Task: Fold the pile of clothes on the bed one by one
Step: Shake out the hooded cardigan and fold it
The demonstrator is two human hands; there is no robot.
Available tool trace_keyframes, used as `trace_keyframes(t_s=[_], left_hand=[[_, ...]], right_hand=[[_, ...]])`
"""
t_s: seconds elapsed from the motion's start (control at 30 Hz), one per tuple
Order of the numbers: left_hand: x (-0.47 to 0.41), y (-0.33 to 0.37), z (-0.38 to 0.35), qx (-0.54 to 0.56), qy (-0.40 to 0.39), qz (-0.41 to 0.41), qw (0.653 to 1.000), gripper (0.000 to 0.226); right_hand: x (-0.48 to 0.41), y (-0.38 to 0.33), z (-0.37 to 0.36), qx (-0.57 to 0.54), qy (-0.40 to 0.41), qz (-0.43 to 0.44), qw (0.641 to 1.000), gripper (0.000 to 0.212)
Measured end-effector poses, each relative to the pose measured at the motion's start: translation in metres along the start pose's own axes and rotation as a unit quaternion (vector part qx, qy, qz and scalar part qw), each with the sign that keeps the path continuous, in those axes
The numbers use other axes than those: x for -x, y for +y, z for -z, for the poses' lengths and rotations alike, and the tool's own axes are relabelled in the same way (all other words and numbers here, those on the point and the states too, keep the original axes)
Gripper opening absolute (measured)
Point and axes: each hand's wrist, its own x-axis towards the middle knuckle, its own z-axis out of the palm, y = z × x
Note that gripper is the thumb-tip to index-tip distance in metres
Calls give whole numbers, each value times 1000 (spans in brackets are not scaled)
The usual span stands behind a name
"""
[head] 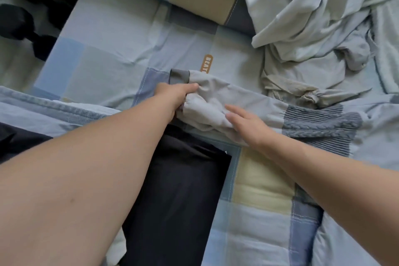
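Left hand (174, 98) closed round the bunched end of a pale grey garment (248, 97), fingers curled into the cloth, thumb laid on top. Right hand (248, 127) just right of that grip, fingers straight and flat on the same garment, holding nothing. The garment lies across the quilt (118, 60), running right from the grip to a blue-grey cable-knit panel (319, 123). A darker grey cuff (179, 75) sits just beyond the gripping hand. A folded black garment (183, 190) lies on the near side of the grip, partly under the left forearm. The unfolded pile of pale clothes (313, 17) is heaped beyond and well right of it. Dark dumbbells (19, 19) far left, off the bed.
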Motion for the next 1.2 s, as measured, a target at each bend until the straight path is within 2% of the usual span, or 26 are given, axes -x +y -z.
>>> trace_keyframes(t_s=[0.13,0.2,0.27,0.33,0.4,0.47,0.53,0.67,0.87,0.93,1.07,1.2], left_hand=[[40,25,1,46,-102,-25,993,41],[66,35,-6,44,-121,-61,990,38],[93,39,-21,20,-131,-100,986,35],[120,39,-44,-5,-170,-118,978,31],[149,39,-68,-20,-219,-116,969,22],[177,42,-94,-19,-253,-113,961,19],[203,43,-124,-4,-270,-117,956,27],[246,32,-193,40,-264,-107,958,41],[323,-3,-343,-37,-293,-193,936,35],[349,-24,-406,-42,-298,-195,933,23],[389,-57,-518,-33,-314,-204,926,15],[429,-70,-588,-54,-332,-194,922,16]], right_hand=[[15,-14,25,-39,46,-34,998,42],[29,-19,37,-93,87,-48,991,46],[45,-24,46,-209,98,-54,972,50],[59,-26,59,-366,62,-75,926,56],[74,-22,78,-472,36,-85,877,66],[89,-10,102,-532,32,-83,842,75],[107,8,129,-584,23,-82,807,82],[143,62,185,-655,-5,-53,753,94],[205,189,277,-673,-6,-48,738,106],[225,236,311,-677,16,-54,734,106],[264,319,374,-674,58,-72,733,106],[292,378,415,-679,74,-80,726,107]])
